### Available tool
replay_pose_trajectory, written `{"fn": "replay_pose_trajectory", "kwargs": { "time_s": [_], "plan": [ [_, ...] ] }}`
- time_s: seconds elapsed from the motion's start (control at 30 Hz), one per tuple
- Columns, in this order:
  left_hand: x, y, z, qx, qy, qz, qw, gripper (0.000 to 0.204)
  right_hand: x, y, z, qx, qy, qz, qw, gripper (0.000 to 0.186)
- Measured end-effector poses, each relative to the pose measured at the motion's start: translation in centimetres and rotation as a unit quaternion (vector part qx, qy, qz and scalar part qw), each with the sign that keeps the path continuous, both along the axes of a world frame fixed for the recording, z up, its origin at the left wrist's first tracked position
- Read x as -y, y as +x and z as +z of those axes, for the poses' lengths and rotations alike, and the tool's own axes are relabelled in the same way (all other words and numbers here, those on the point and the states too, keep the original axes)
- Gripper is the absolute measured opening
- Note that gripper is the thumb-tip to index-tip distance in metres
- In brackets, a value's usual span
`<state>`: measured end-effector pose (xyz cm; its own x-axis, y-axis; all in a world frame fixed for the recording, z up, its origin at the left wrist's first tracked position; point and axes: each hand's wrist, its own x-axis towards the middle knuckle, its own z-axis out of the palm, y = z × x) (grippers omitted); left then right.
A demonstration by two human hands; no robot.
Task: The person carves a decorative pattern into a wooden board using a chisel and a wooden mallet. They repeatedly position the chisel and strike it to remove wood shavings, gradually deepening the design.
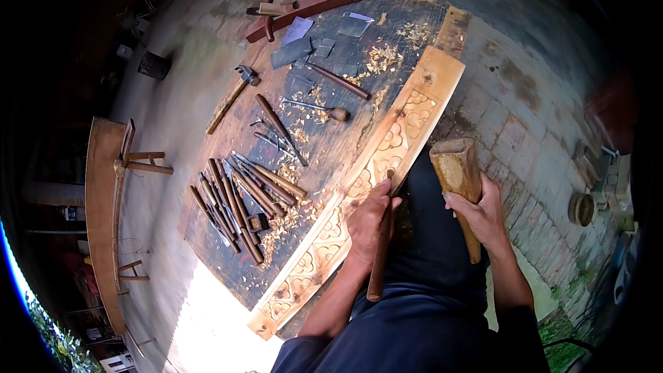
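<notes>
Along the near edge of the workbench lies a long light wooden board (pixel 359 183) carved with a repeating leaf-like pattern. My left hand (pixel 369 224) is closed around a wood-handled carving chisel (pixel 381 255), its upper end at the carving and its handle slanting back toward me. The chisel's cutting tip is too small to make out. In my right hand (pixel 481 213) is a wooden mallet (pixel 456 166), gripped by its handle with the thick, worn head upward. The mallet is to the right of the board, apart from the chisel.
Several carving chisels (pixel 242 197) lie bunched on the dark workbench (pixel 331 141), among wood shavings (pixel 383 60). A hammer (pixel 231 100), abrasive sheets (pixel 291 53) and a long reddish wooden plane (pixel 311 8) lie farther back. At left stands a long wooden bench (pixel 103 214).
</notes>
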<state>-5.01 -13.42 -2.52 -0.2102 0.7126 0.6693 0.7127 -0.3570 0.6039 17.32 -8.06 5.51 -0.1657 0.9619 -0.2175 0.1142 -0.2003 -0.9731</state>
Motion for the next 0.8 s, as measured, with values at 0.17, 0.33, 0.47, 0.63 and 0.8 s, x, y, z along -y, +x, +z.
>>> {"fn": "replay_pose_trajectory", "kwargs": {
  "time_s": [0.17,0.33,0.47,0.63,0.8],
  "plan": [
    [-0.7,0.0,0.8,-0.042,0.022,-0.031,0.998,0.027,0.3,0.3,-1.3,0.023,0.009,0.031,0.999,0.033],
    [-0.5,0.3,1.4,-0.037,0.023,-0.046,0.998,0.028,0.1,-0.1,-0.8,0.002,-0.016,0.009,1.000,0.033],
    [-1.1,0.3,2.2,-0.090,0.025,-0.052,0.994,0.029,0.1,-0.1,-0.3,0.005,-0.037,0.017,0.999,0.033],
    [-1.1,0.0,2.3,-0.105,0.028,-0.051,0.993,0.030,1.4,0.6,0.5,0.172,0.183,0.039,0.967,0.050],
    [-1.2,-0.1,2.4,-0.111,0.046,-0.051,0.991,0.025,2.2,3.3,2.9,0.303,0.573,0.028,0.761,0.055]
  ]
}}
